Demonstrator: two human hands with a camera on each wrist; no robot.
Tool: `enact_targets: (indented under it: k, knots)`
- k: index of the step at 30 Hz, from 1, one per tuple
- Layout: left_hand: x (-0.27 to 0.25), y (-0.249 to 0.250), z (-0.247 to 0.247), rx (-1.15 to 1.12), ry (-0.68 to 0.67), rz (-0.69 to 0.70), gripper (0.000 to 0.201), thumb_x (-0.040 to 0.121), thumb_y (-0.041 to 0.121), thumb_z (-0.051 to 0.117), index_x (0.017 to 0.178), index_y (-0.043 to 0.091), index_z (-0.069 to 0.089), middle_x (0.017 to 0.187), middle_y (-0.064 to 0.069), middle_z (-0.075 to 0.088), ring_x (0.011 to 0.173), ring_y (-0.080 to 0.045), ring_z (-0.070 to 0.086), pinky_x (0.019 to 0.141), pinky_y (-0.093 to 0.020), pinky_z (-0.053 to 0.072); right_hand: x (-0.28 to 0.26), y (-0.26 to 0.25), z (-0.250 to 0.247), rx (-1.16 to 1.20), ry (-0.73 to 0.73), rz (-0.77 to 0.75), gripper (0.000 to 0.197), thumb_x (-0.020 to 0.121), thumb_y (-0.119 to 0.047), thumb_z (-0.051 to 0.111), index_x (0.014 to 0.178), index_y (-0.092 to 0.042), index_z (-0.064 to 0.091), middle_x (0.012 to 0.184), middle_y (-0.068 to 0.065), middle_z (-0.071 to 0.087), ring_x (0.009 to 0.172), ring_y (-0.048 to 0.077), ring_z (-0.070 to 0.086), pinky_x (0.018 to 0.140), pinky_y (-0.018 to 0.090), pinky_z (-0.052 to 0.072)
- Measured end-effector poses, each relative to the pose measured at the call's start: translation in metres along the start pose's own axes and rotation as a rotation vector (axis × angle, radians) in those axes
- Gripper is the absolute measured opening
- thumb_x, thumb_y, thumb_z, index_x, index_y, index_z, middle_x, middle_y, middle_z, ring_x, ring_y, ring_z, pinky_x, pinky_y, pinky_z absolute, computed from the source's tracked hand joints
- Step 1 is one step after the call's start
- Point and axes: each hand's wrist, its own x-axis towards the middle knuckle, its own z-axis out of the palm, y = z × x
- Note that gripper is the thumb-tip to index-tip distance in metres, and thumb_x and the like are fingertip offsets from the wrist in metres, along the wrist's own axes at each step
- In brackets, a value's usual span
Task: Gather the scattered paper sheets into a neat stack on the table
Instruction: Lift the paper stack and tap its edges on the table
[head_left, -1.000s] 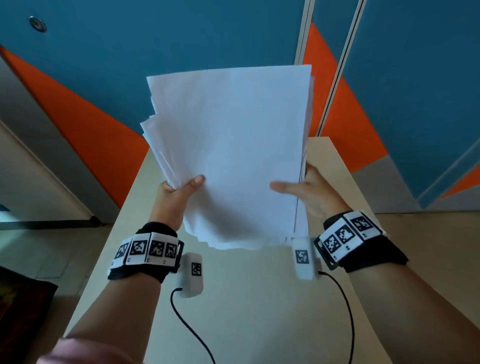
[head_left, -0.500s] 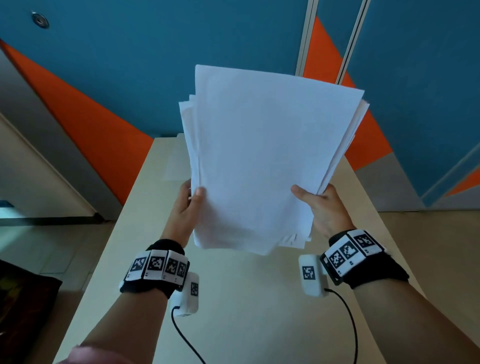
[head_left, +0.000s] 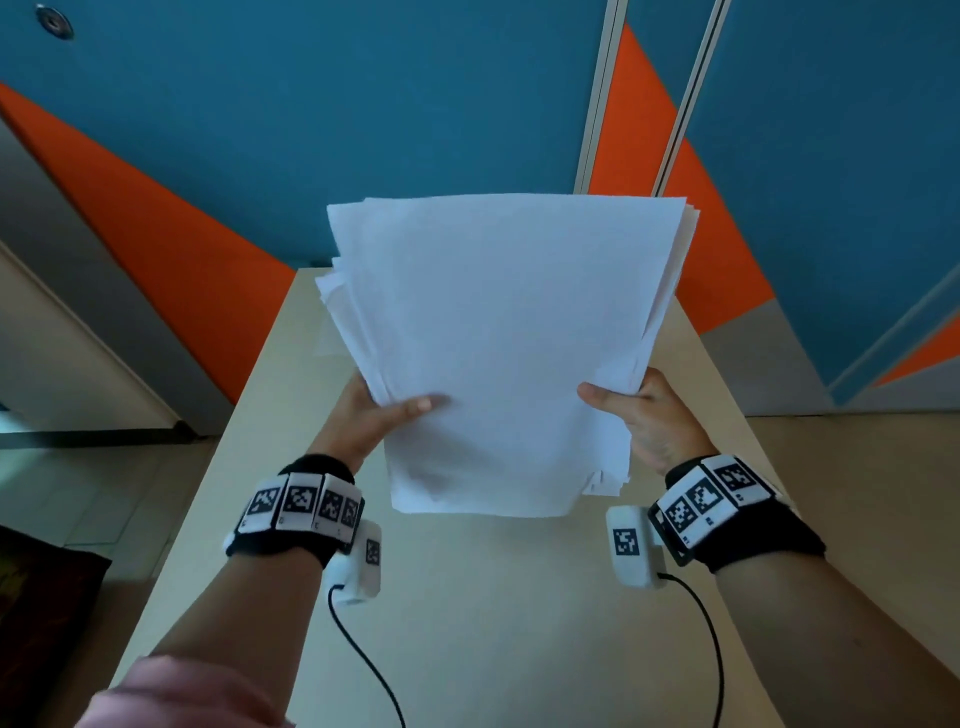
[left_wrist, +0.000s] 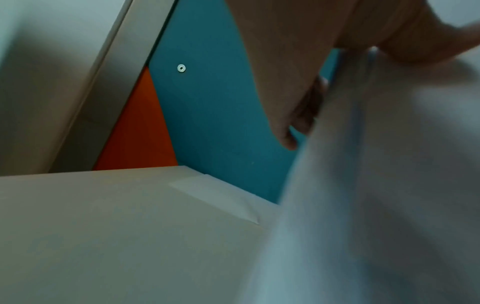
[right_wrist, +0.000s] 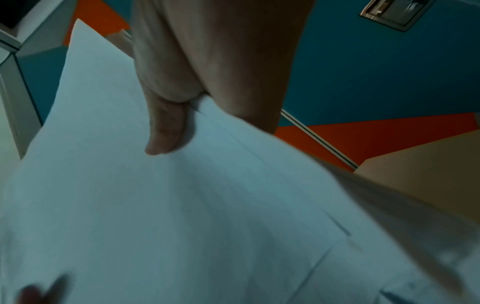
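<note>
Standing upright above the table, a bundle of white paper sheets is held between both hands. The bundle is pinched near its lower left edge by the left hand: the thumb is laid flat across the front sheet, and the other fingers are behind the paper, where their tips are partly seen in the left wrist view. The lower right edge is pinched by the right hand in like manner, thumb in front, remaining fingers hidden behind the sheets; whether those are spread cannot be told. In the right wrist view the thumb is seen pressed against the front sheet.

The sheets are not squared: edges are fanned out along the left side and at the lower right corner. Whether the bottom edge touches the tabletop cannot be told.

One further sheet is seen lying flat on the far left part of the table, near the blue and orange wall.

Marker bands are worn on both wrists.
</note>
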Motion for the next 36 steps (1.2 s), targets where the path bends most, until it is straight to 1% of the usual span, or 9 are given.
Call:
enact_targets:
  k: [5,10,14,18,22,27,30,32,36]
  knots:
    - [-0.001,0.013,0.026,-0.026,0.184,0.138,0.033,0.066,0.003,0.079,0.088,0.024,0.066,0.082,0.012,0.074,0.083,-0.007,0.069,0.081,-0.028,0.056,0.004,0.006,0.018,-0.059,0.101,-0.046,0.021,0.074,-0.005,0.074,0.086,-0.021,0.068,0.09,-0.005,0.072,0.078,0.0,0.07,0.084,0.024,0.054]
    - [-0.012,-0.006,0.029,-0.007,0.161,0.132,0.04,0.06,0.008,0.078,0.098,0.015,0.066,0.085,0.01,0.075,0.082,-0.004,0.07,0.073,-0.025,0.057,0.006,0.031,0.029,-0.089,0.084,-0.029,0.055,0.071,0.001,0.076,0.122,-0.007,0.055,0.113,-0.004,0.063,0.099,0.001,0.061,0.092,0.017,0.049]
    - [-0.011,-0.011,0.017,-0.054,0.142,0.103,0.064,0.057,0.011,0.08,0.116,0.0,0.058,0.102,-0.007,0.07,0.091,-0.016,0.07,0.075,-0.029,0.055,0.006,0.051,0.02,-0.193,0.083,0.092,0.031,0.07,-0.003,0.077,0.099,-0.007,0.065,0.091,-0.005,0.068,0.079,-0.005,0.066,0.089,0.022,0.053]
    - [-0.002,-0.01,0.016,-0.104,0.141,0.038,0.051,0.062,0.011,0.076,0.111,0.006,0.062,0.1,-0.005,0.07,0.089,-0.015,0.07,0.071,-0.025,0.055,0.013,0.057,0.02,-0.21,0.106,0.133,0.038,0.062,-0.013,0.084,0.092,-0.025,0.062,0.105,0.002,0.069,0.1,0.019,0.065,0.096,0.038,0.048]
    - [0.003,-0.014,0.017,-0.119,0.261,-0.047,0.053,0.066,0.019,0.078,0.109,-0.006,0.06,0.096,-0.012,0.069,0.089,-0.029,0.066,0.06,-0.021,0.055,0.011,0.054,0.013,-0.177,0.106,0.153,0.033,0.068,-0.009,0.08,0.098,-0.011,0.066,0.099,0.003,0.071,0.086,0.009,0.068,0.082,0.024,0.052]
    - [0.002,-0.001,0.012,-0.226,0.354,-0.075,0.028,0.085,0.011,0.064,0.109,-0.003,0.06,0.08,-0.003,0.061,0.063,-0.004,0.066,0.049,-0.008,0.047,-0.005,0.054,-0.008,-0.121,0.05,0.173,0.016,0.075,-0.008,0.073,0.063,-0.018,0.07,0.066,-0.007,0.069,0.062,0.005,0.062,0.07,0.024,0.044]
    - [0.0,-0.005,0.008,-0.401,0.378,-0.22,0.039,0.092,0.019,0.053,0.13,0.012,0.052,0.103,-0.002,0.056,0.099,-0.011,0.057,0.079,-0.009,0.048,-0.006,0.062,-0.015,0.155,0.099,0.247,0.036,0.073,-0.022,0.073,0.105,-0.006,0.069,0.105,0.011,0.072,0.096,0.026,0.068,0.08,0.036,0.051]
    - [0.005,-0.017,0.008,-0.432,0.361,-0.295,0.041,0.092,0.027,0.052,0.132,0.017,0.052,0.12,-0.006,0.056,0.115,-0.019,0.054,0.105,-0.029,0.042,-0.008,0.065,-0.008,0.391,0.086,0.217,0.051,0.073,-0.021,0.073,0.12,-0.007,0.06,0.118,0.013,0.068,0.109,0.031,0.063,0.089,0.042,0.052]
    - [-0.005,-0.016,0.018,-0.548,0.161,-0.277,0.048,0.091,0.035,0.05,0.121,-0.002,0.058,0.125,-0.015,0.064,0.111,-0.025,0.063,0.101,-0.038,0.047,-0.009,0.063,0.018,0.503,-0.036,0.198,0.055,0.072,-0.019,0.071,0.123,-0.01,0.057,0.12,0.011,0.067,0.112,0.03,0.062,0.086,0.042,0.053]
